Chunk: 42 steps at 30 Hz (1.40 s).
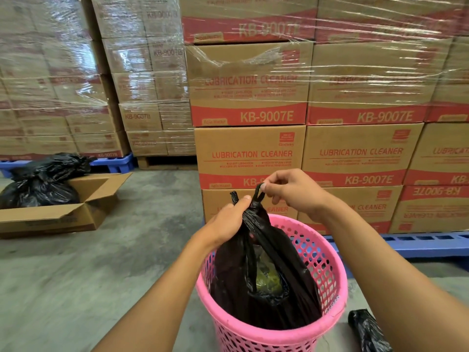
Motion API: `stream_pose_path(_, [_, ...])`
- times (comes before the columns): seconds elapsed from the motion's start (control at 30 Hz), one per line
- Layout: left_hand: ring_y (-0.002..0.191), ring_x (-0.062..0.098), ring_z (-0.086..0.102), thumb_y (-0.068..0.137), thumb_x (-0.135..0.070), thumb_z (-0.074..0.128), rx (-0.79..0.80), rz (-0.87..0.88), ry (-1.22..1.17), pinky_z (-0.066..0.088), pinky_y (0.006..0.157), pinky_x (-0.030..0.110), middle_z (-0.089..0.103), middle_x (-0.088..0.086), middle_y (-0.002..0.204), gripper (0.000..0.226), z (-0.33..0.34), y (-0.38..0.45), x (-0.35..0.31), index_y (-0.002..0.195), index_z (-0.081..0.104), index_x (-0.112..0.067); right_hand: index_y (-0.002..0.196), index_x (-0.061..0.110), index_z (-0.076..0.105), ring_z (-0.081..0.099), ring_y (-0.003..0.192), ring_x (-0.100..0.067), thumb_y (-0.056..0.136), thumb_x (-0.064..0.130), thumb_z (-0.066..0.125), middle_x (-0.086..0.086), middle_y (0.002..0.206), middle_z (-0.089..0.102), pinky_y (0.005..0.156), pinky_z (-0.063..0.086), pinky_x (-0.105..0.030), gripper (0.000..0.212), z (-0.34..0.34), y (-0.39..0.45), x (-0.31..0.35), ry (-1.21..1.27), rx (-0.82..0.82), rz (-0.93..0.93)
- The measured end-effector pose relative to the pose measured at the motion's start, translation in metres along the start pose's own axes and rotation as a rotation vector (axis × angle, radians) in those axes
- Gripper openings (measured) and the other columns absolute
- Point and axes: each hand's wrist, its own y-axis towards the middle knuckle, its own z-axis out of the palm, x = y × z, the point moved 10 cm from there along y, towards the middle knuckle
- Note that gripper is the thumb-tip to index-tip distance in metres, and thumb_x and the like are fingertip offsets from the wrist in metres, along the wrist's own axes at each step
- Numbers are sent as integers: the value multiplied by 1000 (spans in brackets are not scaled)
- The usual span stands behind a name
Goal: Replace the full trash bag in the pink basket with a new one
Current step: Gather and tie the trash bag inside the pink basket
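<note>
Between both hands: the black trash bag (264, 270), soft and floppy, in the pink basket (330, 275).
Left hand (228, 219) squeezes its bunched neck; right hand (291, 191) pinches one handle loop — likely the best place to lift.

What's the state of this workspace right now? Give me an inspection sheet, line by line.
Surface: bare concrete floor.
Job's things: black trash bag sits in pink basket, top gathered; folded black bag lies beside it.
Clutter: open carton holding tied black bags.
Grippers: left hand grips the bag's neck; right hand pinches a handle loop.
Cables: nothing seen.
Surroundings: shrink-wrapped stacked cartons on blue pallets.
</note>
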Motion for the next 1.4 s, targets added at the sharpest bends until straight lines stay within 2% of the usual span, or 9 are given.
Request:
stream_pose_path(0.07, [80,20,67,90,-66,45,78,-62,-155,55,79,33,73,12,95,62,3,-2,9,122,66,-17,87,8,70,55,60,-10,89,24,66,-3,68,63,55,39,-25,16,4,2,1,10,17,2])
stream_pose_path(0.13, [51,18,55,102,-44,39,182,-80,-250,49,55,25,69,11,69,49,7,-8,10,121,65,-7,88,5,71,56,60,-7,88,22,67,1,70,64,57,40,-24,17,14,-1,6,14,104,-34])
stream_pose_path(0.3, [48,7,42,91,-27,60,339,-112,-480,42,58,20,75,6,87,25,13,-20,11,103,76,-12,90,13,76,56,69,-9,81,22,76,4,75,68,63,40,-25,12,52,-23,5,-218,552,-33])
stream_pose_path(0.4, [55,7,49,88,-6,66,341,-41,-344,48,60,17,70,2,89,28,14,-20,6,115,71,-8,92,18,79,59,69,-10,81,27,76,1,80,70,60,40,-24,15,60,-31,-25,-463,705,124])
stream_pose_path(0.6, [89,16,62,79,6,61,-141,256,682,54,79,39,63,-11,92,42,-14,-21,-28,103,64,-28,111,15,66,65,80,-15,96,23,55,-1,94,69,64,48,-24,20,25,-5,-42,-438,325,86])
stream_pose_path(0.9, [78,10,51,68,18,58,-424,773,566,49,64,34,50,-8,95,39,4,-55,-48,90,56,-15,114,13,66,60,96,-23,98,52,40,-4,111,69,80,44,-35,49,65,-6,-90,216,219,388])
stream_pose_path(1.1, [82,15,51,81,-13,72,-476,813,627,48,72,35,52,-6,89,16,-5,-56,-48,83,56,-17,74,21,56,57,84,-15,96,30,57,2,93,63,62,34,-28,24,48,1,-78,429,73,304])
stream_pose_path(1.27, [80,9,55,86,-35,70,-398,762,593,48,73,35,66,-11,84,12,-13,-49,-46,88,65,-24,80,18,53,65,81,-20,98,21,53,-9,99,74,65,43,-30,18,48,5,-68,739,34,281])
stream_pose_path(1.4, [76,10,60,82,-29,76,-312,718,555,49,70,34,69,-11,79,11,-14,-48,-45,78,67,-22,79,18,51,53,63,-16,99,18,51,-1,72,62,57,41,-27,20,50,7,-80,801,-12,323])
